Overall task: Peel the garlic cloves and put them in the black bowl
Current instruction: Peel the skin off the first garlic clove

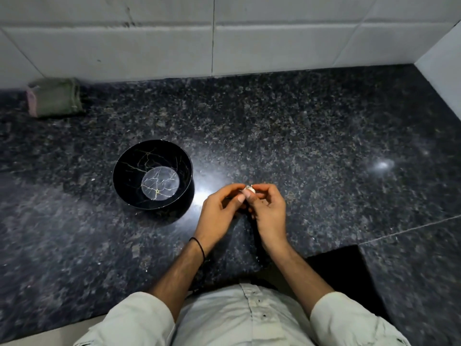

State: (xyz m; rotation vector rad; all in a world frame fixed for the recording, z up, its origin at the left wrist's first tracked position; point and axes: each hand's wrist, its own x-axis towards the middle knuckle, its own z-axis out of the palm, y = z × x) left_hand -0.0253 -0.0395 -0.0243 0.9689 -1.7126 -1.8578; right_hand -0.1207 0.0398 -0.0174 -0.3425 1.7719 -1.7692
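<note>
Ok so both hands meet a bit right of center in the frame, w/ a garlic clove (250, 189) pinched between them. Left hand (219, 211) has thumb + index finger curled onto the clove from the left. Right hand (270, 211) has its thumb and fingertips curled on it from the right, other fingers loosely bent. Clove is small and whitish, mostly hidden by the fingertips, so can't tell how much skin is on it. It's over the dark speckled granite countertop (311, 126), not in the bowl.

The black bowl (132, 168) sits on the counter just left of the hands, not touching them. It's got gold crack-like veins inside and a pale round patch at the bottom.

Other stuff: thin black thread band (199, 247) on the left wrist. Folded greenish cloth (56, 97) w/ a pink edge lies upper left, against the white tile wall (274, 33). Pale shirt (239, 320) w/ rolled sleeves fills the bottom of the frame.
</note>
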